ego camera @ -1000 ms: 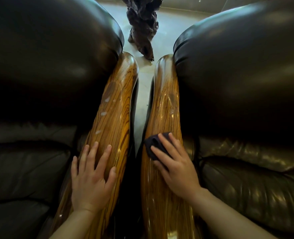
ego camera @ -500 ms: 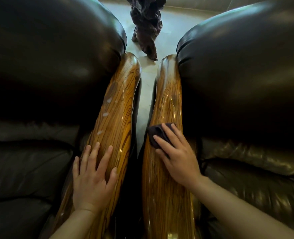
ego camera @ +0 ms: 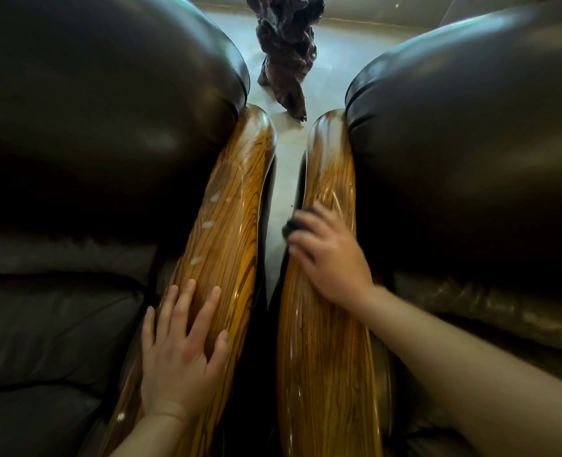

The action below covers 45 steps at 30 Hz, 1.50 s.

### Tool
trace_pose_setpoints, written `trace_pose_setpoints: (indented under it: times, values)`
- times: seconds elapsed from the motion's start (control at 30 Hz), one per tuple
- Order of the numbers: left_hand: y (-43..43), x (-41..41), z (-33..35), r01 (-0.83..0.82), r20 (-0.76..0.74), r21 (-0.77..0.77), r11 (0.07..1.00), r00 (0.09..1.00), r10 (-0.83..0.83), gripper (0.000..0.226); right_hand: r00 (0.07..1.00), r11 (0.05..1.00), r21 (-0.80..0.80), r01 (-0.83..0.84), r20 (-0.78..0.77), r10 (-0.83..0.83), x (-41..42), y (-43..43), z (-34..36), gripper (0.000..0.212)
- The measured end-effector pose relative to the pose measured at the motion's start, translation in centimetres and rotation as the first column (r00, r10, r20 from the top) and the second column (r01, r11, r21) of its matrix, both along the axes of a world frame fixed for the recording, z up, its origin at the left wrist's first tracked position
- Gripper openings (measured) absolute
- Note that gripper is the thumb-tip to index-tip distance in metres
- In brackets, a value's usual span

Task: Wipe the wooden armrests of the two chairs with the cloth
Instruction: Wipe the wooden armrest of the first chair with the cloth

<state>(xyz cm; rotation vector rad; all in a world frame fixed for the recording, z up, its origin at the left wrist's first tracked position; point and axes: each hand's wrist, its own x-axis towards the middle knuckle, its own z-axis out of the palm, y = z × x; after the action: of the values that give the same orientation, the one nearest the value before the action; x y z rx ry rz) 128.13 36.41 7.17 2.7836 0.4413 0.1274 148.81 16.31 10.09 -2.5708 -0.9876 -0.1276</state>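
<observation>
Two glossy striped wooden armrests run side by side away from me. On the right armrest (ego camera: 330,173) my right hand (ego camera: 330,255) presses a dark cloth (ego camera: 291,225) against the wood about halfway along; the cloth is mostly hidden under my blurred fingers. My left hand (ego camera: 182,344) lies flat with fingers spread on the near part of the left armrest (ego camera: 236,206), holding nothing. Several pale smudges dot the left armrest beyond my fingers.
Dark leather cushions of the left chair (ego camera: 91,110) and the right chair (ego camera: 471,127) flank the armrests. A narrow gap between the armrests shows pale floor (ego camera: 332,61). A dark gnarled wooden object (ego camera: 286,51) stands on the floor beyond the armrest ends.
My right hand has slid the cloth forward along the right armrest, away from me. My left hand has stayed flat in the same place.
</observation>
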Motion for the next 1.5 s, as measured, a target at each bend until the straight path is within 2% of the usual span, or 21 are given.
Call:
trace_pose_setpoints:
  times: [0.07,0.1,0.13,0.23,0.33,0.43,0.53,0.57,0.6,0.67,0.7,0.73,0.8,0.87,0.9,0.97,1.07,1.13,1.27,1.4,1.5]
  values:
    - [0.0,0.0,0.0,-0.001,-0.008,0.003,1.0,1.0,0.001,0.063,0.983,0.982,-0.039,-0.182,-0.004,0.182,-2.8,-2.6,-0.5,0.03]
    - [0.1,0.0,0.0,-0.001,-0.009,0.0,1.0,1.0,0.001,0.063,0.977,0.976,-0.047,-0.212,-0.016,0.212,-2.5,-3.3,-0.6,0.032]
    - [0.2,0.0,0.0,0.0,-0.01,-0.004,1.0,1.0,0.0,0.062,0.984,0.983,-0.04,-0.177,-0.026,0.176,-1.5,-3.5,-0.7,0.035]
    - [0.3,-0.1,0.1,0.004,-0.012,-0.01,1.0,1.0,-0.004,0.062,0.981,0.987,-0.022,0.158,-0.107,-0.159,3.5,-0.6,0.3,0.043]
    - [0.2,0.0,0.0,0.011,-0.006,0.0,1.0,1.0,-0.011,0.062,0.951,0.956,-0.08,0.282,-0.108,-0.29,5.6,2.1,0.9,0.04]
    - [0.2,-0.1,-0.1,0.007,0.001,-0.008,1.0,1.0,-0.007,0.062,0.973,0.975,0.015,0.221,-0.065,-0.22,0.7,1.5,1.2,0.03]
    - [0.2,-0.2,-0.1,0.004,0.004,-0.008,1.0,1.0,-0.003,0.062,0.998,0.994,0.113,0.008,-0.066,-0.001,-3.8,-0.6,2.1,0.024]
    - [0.2,-0.2,-0.1,0.005,0.005,-0.009,1.0,1.0,-0.005,0.062,0.99,0.981,0.193,0.023,-0.138,0.004,-3.7,-1.1,2.8,0.021]
    - [0.2,-0.2,-0.1,0.006,0.005,-0.007,1.0,1.0,-0.006,0.062,0.965,0.947,0.297,0.121,-0.257,-0.043,-3.0,-1.5,3.6,0.017]
    - [0.2,-0.2,-0.1,0.006,0.002,-0.003,1.0,1.0,-0.006,0.062,0.796,0.779,0.447,0.44,-0.596,-0.108,-0.9,-2.2,5.0,0.012]
    - [0.2,-0.2,0.0,0.005,0.002,-0.004,1.0,1.0,-0.005,0.062,0.712,0.729,0.421,0.539,-0.69,-0.128,0.2,-2.8,5.2,0.015]
    - [0.2,-0.1,0.0,0.004,0.004,-0.006,1.0,1.0,-0.004,0.062,0.709,0.769,0.348,0.536,-0.68,-0.186,1.0,-3.2,5.4,0.023]
    - [0.1,-0.1,0.1,0.006,0.004,-0.008,1.0,1.0,-0.006,0.061,0.823,0.882,0.184,0.434,-0.48,-0.305,1.7,-4.2,5.0,0.049]
    - [0.0,-0.1,0.3,0.003,0.001,-0.012,1.0,1.0,-0.003,0.061,0.859,0.934,0.137,0.331,-0.452,-0.238,1.4,-4.3,4.0,0.066]
    - [0.0,-0.1,0.3,0.001,-0.003,-0.012,1.0,1.0,-0.001,0.061,0.869,0.961,0.076,0.267,-0.45,-0.206,0.8,-4.1,3.1,0.071]
    - [0.0,-0.1,0.4,0.001,-0.007,-0.011,1.0,1.0,-0.001,0.061,0.929,0.976,-0.125,0.179,-0.304,-0.209,-1.3,-3.8,1.2,0.076]
    - [-0.1,0.0,0.3,0.0,-0.003,-0.012,1.0,1.0,0.0,0.062,0.988,0.967,-0.243,0.074,-0.112,-0.104,-2.4,-4.3,0.2,0.074]
    - [0.0,0.0,0.1,-0.002,0.002,-0.006,1.0,1.0,0.002,0.062,0.991,0.959,-0.276,0.055,-0.102,-0.087,0.4,-4.2,0.1,0.078]
    - [0.1,-0.1,0.0,-0.01,0.018,0.005,1.0,1.0,0.009,0.063,0.967,0.926,-0.325,0.192,-0.101,-0.236,8.5,-0.1,0.9,0.087]
    - [-0.1,-0.1,0.3,-0.02,0.005,0.008,1.0,1.0,0.02,0.063,0.953,0.909,-0.32,0.266,-0.056,-0.298,11.0,2.5,1.6,0.068]
    - [-0.1,0.0,0.4,-0.01,-0.004,0.013,1.0,1.0,0.01,0.062,0.991,0.969,-0.218,0.118,-0.035,-0.129,5.4,1.3,1.6,0.053]
